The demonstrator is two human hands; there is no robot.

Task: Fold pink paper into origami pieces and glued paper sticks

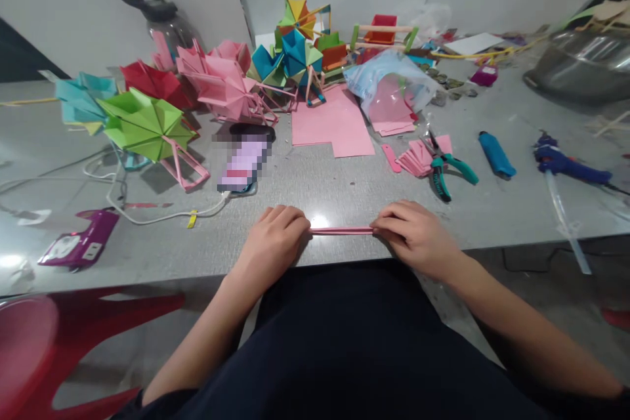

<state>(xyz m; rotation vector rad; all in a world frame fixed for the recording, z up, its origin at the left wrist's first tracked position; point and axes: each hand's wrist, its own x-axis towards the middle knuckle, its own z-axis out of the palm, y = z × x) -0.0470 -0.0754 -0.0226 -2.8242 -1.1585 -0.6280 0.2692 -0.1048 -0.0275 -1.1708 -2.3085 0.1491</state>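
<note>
A narrow folded strip of pink paper (341, 231) stretches level between my two hands, just above or on the table near its front edge. My left hand (278, 236) pinches its left end. At the right end, my right hand (413, 233) grips it between thumb and fingers. Both ends are hidden under the fingertips. Beyond the strip lie a large pink sheet (327, 121) with a corner cut out, a stack of small pink paper pieces (416, 159), and pliers (455, 167) with teal and black handles, their jaws apart.
Folded paper models, among them a green one (145, 121) and a pink one (224, 82), crowd the back left. A phone (246, 157) with a white cable lies left of centre. To the right are a blue cutter-like tool (496, 154) and a glue gun (566, 164). A red stool (29, 348) stands below left.
</note>
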